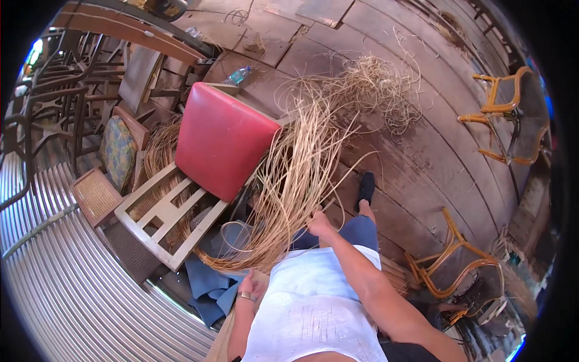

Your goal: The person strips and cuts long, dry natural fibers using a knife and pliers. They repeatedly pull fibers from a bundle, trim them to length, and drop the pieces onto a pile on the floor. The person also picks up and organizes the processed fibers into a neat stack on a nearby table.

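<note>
A large bundle of long pale rattan strands (295,163) drapes over the side of a red-seated chair (226,142) and curves down to my lap. My right hand (319,224) is closed at the right edge of the bundle, gripping rattan strands there. Low on the left, my left hand (256,285), with a watch (245,295) at its wrist, is just below the bundle's curved end. Its fingers are mostly hidden, so its hold cannot be made out. A blue cloth (208,289) lies left of that hand.
Tangled rattan (383,90) lies on the plank floor (446,175) ahead, with a plastic bottle (238,75) behind the chair. Rattan-framed chairs (458,259) stand at right. Dark chair frames (54,102), a cane panel (98,196) and corrugated sheeting (78,271) crowd the left.
</note>
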{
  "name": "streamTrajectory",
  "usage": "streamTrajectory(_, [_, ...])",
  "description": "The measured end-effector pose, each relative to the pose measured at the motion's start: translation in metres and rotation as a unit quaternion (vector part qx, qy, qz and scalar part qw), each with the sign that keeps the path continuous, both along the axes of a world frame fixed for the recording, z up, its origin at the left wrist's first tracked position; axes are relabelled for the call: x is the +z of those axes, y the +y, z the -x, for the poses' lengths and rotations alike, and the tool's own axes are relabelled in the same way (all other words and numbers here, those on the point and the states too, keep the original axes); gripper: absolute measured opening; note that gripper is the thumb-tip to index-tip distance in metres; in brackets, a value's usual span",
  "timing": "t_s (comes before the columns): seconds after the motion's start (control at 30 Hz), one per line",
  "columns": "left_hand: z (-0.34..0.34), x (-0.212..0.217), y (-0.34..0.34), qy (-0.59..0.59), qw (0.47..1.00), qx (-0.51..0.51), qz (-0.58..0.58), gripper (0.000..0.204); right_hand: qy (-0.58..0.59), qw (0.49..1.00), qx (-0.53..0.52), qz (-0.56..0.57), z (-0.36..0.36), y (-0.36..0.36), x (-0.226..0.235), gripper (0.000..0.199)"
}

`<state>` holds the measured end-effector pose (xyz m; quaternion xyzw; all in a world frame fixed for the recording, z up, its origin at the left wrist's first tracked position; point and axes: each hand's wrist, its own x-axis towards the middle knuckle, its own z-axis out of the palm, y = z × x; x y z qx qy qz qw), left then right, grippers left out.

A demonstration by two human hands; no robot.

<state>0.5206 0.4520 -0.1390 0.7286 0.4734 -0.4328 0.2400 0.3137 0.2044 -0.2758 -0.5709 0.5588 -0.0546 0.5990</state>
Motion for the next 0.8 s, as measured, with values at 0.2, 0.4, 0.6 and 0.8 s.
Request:
streamTrajectory(0.2, [-0.019,0.065,-0.139,-0.329,0.804,-0.479,0.128,0.050,0.043,0.981,-0.021,-0.187,0.023,-0.027,0.038,0.031])
streamTrajectory(0.4, [0.001,-0.030,-0.363,-0.235,0.658,-0.580,0.418,0.035,0.020,0.991,-0.071,-0.110,0.022,0.003,0.016,0.036])
streamTrajectory(0.6, [0.066,-0.181,-0.478,-0.051,0.563,-0.812,0.147,0.101,0.018,0.986,0.017,-0.164,0.021,-0.036,0.071,0.031])
streamTrajectory(0.8, [0.062,-0.251,-0.440,0.043,0.689,-0.672,0.270,0.042,-0.058,0.980,0.136,-0.132,0.045,-0.036,0.078,0.027])
